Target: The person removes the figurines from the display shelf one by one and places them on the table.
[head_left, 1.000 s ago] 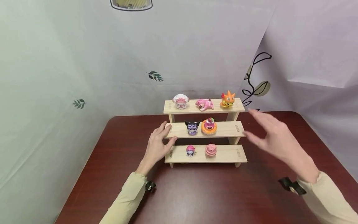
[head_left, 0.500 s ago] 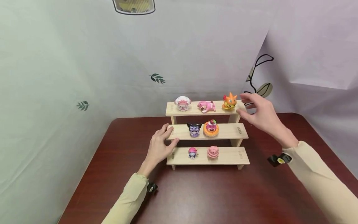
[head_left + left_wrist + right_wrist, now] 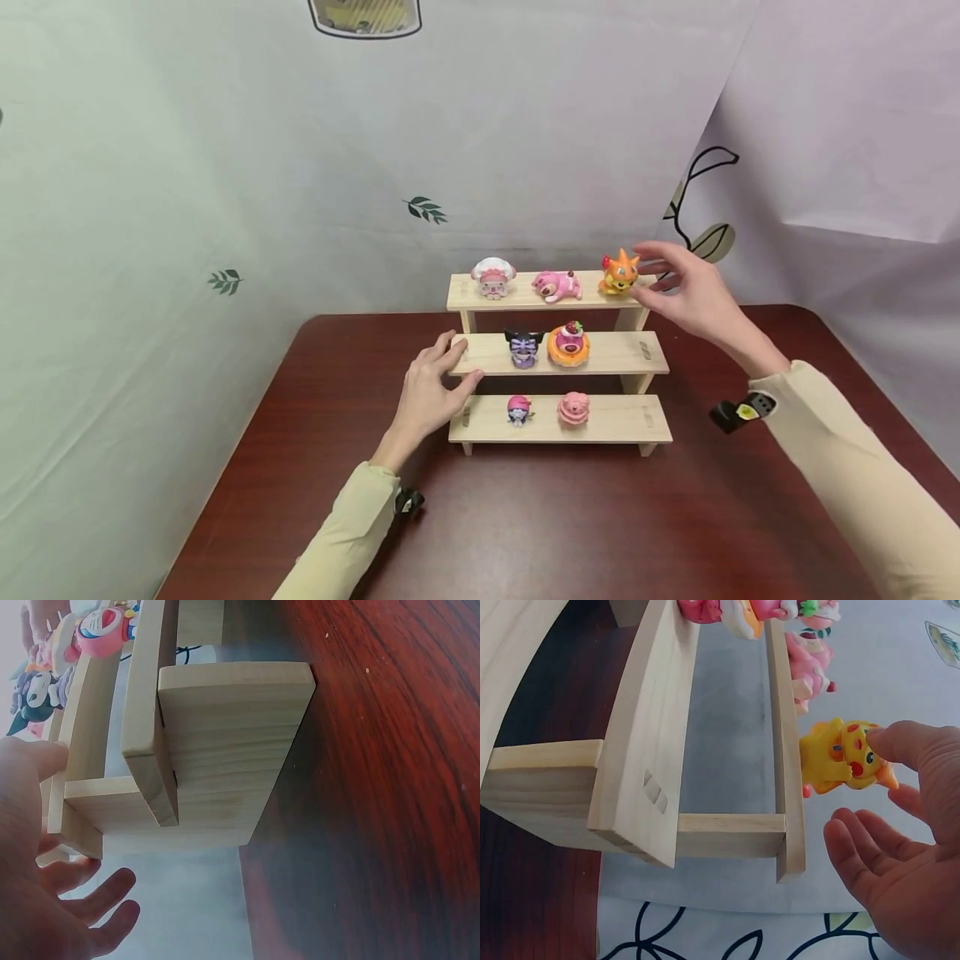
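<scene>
A three-tier wooden display stand [image 3: 487, 358] bears several small figurines. My left hand [image 3: 429, 392] grips the left end of its middle shelf, thumb along the front edge; in the left wrist view its index finger curls round the shelf end and other fingers hang free. At the right end of the top shelf stands a yellow figurine in a spiky orange hood [image 3: 619, 273]. My right hand [image 3: 693, 287] is right beside it with thumb and fingers spread apart. In the right wrist view the thumb overlaps the yellow figurine's face [image 3: 840, 754], and the index fingertip is near its orange hood.
A figurine in a white hat [image 3: 493, 277] and a lying pink bear [image 3: 557, 286] share the top shelf. The middle shelf carries a purple-and-black figurine [image 3: 522, 348] and an orange-ring figurine [image 3: 568, 343]. Two smaller ones stand below. A pale curtain [image 3: 300, 167] hangs behind the dark red table [image 3: 480, 517].
My right hand has moved left and up from beside the stand to the orange-hooded figurine. My left hand keeps its grip on the middle shelf. The head view has shifted slightly.
</scene>
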The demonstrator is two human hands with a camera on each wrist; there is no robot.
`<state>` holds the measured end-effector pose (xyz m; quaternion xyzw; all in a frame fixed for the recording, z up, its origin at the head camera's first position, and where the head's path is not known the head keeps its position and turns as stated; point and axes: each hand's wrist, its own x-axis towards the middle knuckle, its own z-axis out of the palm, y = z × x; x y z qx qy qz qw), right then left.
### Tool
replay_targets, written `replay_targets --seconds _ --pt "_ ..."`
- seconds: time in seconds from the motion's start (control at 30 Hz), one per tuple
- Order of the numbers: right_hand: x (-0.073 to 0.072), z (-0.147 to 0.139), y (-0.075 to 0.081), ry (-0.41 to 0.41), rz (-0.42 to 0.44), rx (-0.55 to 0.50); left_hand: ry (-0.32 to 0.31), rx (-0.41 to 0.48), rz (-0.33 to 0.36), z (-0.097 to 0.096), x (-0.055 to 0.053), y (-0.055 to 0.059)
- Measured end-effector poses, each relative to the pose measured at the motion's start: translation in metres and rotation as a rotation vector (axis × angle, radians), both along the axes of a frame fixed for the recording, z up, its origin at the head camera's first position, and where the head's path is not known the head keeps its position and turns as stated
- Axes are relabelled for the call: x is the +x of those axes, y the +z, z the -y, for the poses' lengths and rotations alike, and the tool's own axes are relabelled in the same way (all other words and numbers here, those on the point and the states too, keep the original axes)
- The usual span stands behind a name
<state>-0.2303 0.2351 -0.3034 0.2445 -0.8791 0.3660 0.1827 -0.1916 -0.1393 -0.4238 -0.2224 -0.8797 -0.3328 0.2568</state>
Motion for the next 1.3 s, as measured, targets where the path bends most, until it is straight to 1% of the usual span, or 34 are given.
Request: replay_targets --seconds 0.2,0.37,0.5,0.7,1.07,1.3 --pt "-0.008 0.003 0.001 0.023 0.062 -0.007 0.0 -0.004 0.003 0.0 0.001 0.001" --pt "-0.011 0.007 0.001 0.042 0.076 -0.004 0.003 -0.006 0.008 0.0 0.001 0.001" --pt "-0.013 0.009 0.001 0.041 0.078 -0.006 0.006 -0.008 0.009 0.0 0.001 0.001" --pt "-0.013 0.01 0.002 0.036 0.094 -0.013 0.011 -0.012 0.006 0.0 0.002 0.002" --pt "-0.01 0.011 0.004 0.054 0.111 -0.026 0.013 -0.012 0.004 0.0 0.002 0.001" --pt "-0.007 0.011 0.005 0.028 0.109 -0.027 0.013 -0.011 -0.004 0.001 0.001 0.001"
